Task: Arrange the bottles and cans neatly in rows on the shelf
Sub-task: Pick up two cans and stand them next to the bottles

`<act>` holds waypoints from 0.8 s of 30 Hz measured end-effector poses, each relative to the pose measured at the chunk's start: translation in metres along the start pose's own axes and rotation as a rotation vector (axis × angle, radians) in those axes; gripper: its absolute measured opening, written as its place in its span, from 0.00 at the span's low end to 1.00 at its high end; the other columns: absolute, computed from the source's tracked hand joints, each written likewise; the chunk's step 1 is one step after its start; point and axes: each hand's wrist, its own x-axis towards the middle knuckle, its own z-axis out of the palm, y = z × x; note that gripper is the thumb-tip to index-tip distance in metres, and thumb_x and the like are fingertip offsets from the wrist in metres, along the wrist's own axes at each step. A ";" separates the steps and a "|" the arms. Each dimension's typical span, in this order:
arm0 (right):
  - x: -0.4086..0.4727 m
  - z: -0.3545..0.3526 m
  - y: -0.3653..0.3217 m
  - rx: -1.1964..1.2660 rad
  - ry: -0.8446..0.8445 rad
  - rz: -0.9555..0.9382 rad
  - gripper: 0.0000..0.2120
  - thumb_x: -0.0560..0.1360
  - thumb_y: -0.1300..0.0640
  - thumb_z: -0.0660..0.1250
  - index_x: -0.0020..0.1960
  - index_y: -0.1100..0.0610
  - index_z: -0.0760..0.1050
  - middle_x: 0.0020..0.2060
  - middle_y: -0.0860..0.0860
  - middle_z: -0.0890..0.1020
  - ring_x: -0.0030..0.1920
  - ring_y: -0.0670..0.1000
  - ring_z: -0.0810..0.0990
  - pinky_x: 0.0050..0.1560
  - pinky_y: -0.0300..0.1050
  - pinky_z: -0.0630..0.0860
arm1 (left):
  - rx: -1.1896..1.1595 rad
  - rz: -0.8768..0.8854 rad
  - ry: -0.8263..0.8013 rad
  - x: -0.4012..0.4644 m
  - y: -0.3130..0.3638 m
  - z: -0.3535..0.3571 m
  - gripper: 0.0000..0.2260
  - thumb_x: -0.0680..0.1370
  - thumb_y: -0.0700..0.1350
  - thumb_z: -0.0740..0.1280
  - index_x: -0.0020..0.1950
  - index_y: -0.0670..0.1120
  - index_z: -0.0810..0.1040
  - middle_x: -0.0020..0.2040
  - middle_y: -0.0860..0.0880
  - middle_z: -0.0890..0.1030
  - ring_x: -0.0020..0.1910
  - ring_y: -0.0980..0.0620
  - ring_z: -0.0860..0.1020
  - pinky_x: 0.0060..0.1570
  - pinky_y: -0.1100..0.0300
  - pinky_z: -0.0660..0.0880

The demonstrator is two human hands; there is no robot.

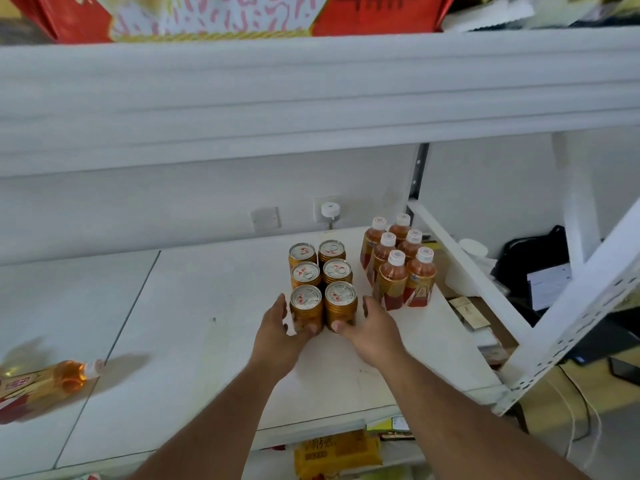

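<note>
Several gold cans (322, 271) with silver tops stand in two rows on the white shelf (194, 306). My left hand (280, 327) grips the front left can (306, 308), thumb across its front. My right hand (372, 327) grips the front right can (341, 303) the same way. To the right, several amber bottles (401, 265) with white caps stand in two rows. One more amber bottle (52, 379) lies on its side at the shelf's far left, cap pointing right.
An upper shelf board (311, 98) hangs low over the work area, with red boxes on it. White frame struts (467, 271) slant down at the right. Wall sockets (329, 211) sit behind the cans. Yellow packets (336, 452) lie on the level below.
</note>
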 end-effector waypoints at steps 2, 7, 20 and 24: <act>-0.008 -0.009 -0.002 -0.064 -0.017 0.026 0.42 0.73 0.42 0.74 0.80 0.53 0.58 0.77 0.53 0.67 0.74 0.57 0.67 0.69 0.53 0.66 | 0.098 -0.015 0.001 -0.007 0.005 -0.009 0.41 0.74 0.52 0.74 0.80 0.50 0.54 0.78 0.50 0.61 0.75 0.50 0.63 0.66 0.57 0.64; -0.036 -0.033 -0.015 -0.272 -0.091 0.028 0.37 0.77 0.38 0.66 0.80 0.52 0.58 0.77 0.52 0.66 0.74 0.56 0.67 0.69 0.51 0.67 | 0.461 0.035 -0.029 -0.027 0.024 -0.038 0.37 0.78 0.61 0.63 0.81 0.52 0.51 0.80 0.51 0.54 0.78 0.49 0.53 0.73 0.50 0.57; -0.112 -0.049 -0.078 -0.839 -0.332 -0.352 0.40 0.80 0.33 0.54 0.82 0.55 0.47 0.82 0.54 0.51 0.80 0.56 0.48 0.77 0.54 0.52 | 0.877 -0.033 -0.029 -0.111 0.065 -0.097 0.37 0.75 0.66 0.57 0.80 0.53 0.51 0.81 0.49 0.51 0.78 0.47 0.51 0.72 0.48 0.56; -0.149 -0.036 -0.093 -0.829 -0.405 -0.439 0.39 0.80 0.33 0.53 0.82 0.54 0.46 0.82 0.53 0.49 0.80 0.56 0.48 0.76 0.55 0.53 | 0.889 -0.089 0.026 -0.167 0.068 -0.119 0.36 0.76 0.64 0.58 0.80 0.52 0.52 0.81 0.49 0.52 0.77 0.47 0.54 0.70 0.48 0.59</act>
